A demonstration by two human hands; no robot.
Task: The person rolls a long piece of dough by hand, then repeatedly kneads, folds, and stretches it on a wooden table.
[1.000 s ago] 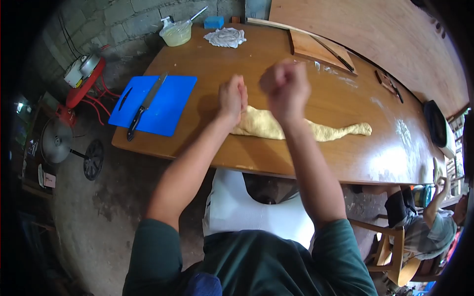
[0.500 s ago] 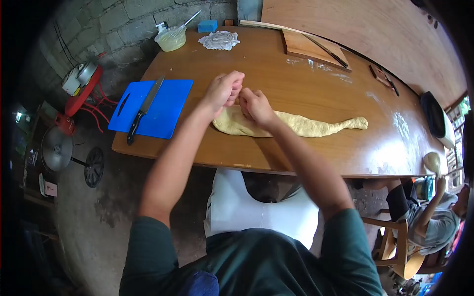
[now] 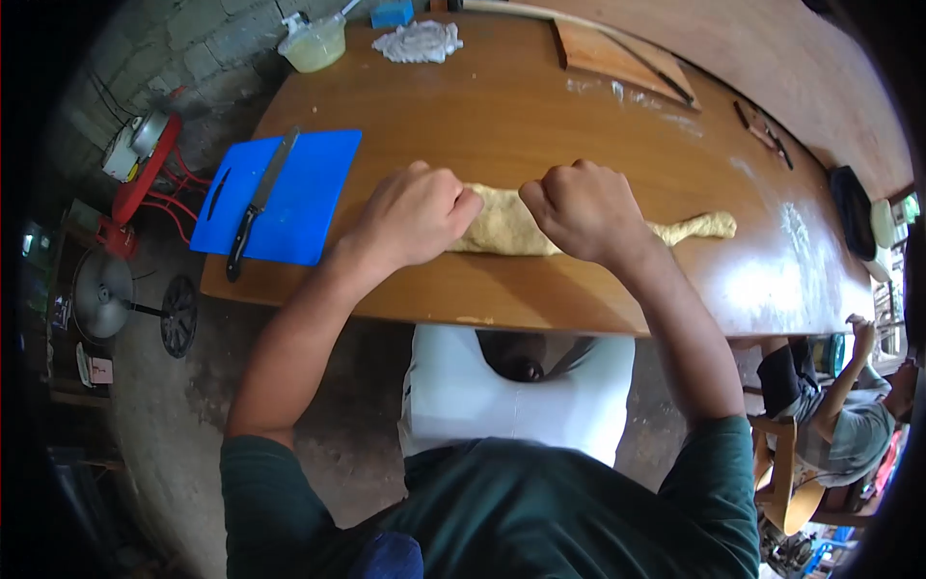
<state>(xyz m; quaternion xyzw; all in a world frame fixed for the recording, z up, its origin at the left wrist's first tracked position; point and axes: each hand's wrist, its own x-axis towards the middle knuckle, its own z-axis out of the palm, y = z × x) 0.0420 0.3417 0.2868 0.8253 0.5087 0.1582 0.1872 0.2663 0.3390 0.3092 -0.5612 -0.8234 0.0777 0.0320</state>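
A long, pale yellow roll of dough (image 3: pixel 511 227) lies across the front of the wooden table (image 3: pixel 434 116), its thin tail reaching right. My left hand (image 3: pixel 417 214) is closed in a fist over the left end of the dough and hides that end. Farther right, my right hand (image 3: pixel 588 210), also a fist, overlaps the dough's middle. Knuckles of both hands point up and away from me, and nothing shows in either fist. The dough is visible between the two hands.
To the left, a knife (image 3: pixel 258 207) lies on a blue cutting board (image 3: pixel 318 193). A plastic tub (image 3: pixel 316 46), a crumpled white cloth (image 3: pixel 419 41) and a wooden board (image 3: pixel 617 60) are at the back. Flour (image 3: pixel 793 232) marks the right side. Another person (image 3: pixel 849 415) sits at right.
My fists were close together over the left part of the dough; now they are apart, the right one farther right. The view has shifted slightly.
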